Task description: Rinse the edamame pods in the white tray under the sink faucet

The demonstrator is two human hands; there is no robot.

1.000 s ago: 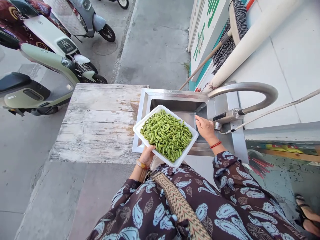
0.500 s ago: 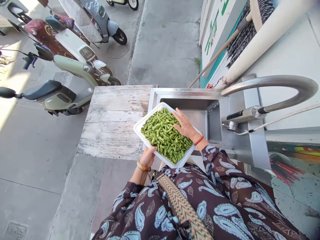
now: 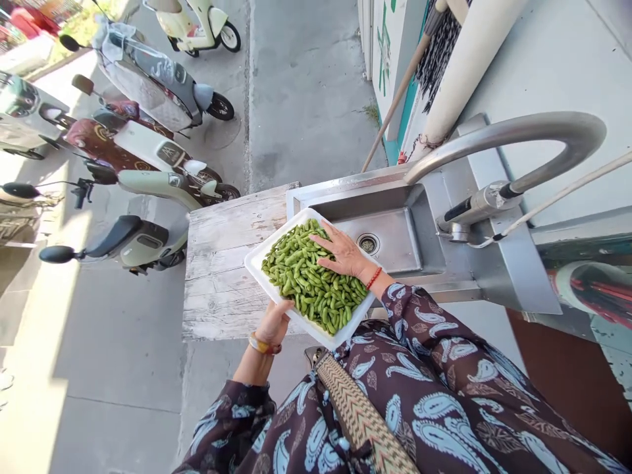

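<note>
Right hand [image 3: 347,255] splayed over pods [image 3: 301,273] | left hand [image 3: 273,322] clamps tray [image 3: 253,259], long axis upper-left to lower-right

From my station I see scooters [image 3: 158,181] parked on grey concrete [image 3: 306,99], sunlight [image 3: 39,408] patching the far left, and a weathered plank counter [image 3: 217,276] adjoining a stainless-steel sink [image 3: 395,230] beside a white wall [image 3: 557,72].

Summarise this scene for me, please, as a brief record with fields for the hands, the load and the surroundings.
Left hand: holds the white tray by its edge
Right hand: open, spread over the green pods
Tray contents: a heap of these pods
Right side: metal sink, faucet
Left side: wooden tabletop, parked scooters beyond
</note>
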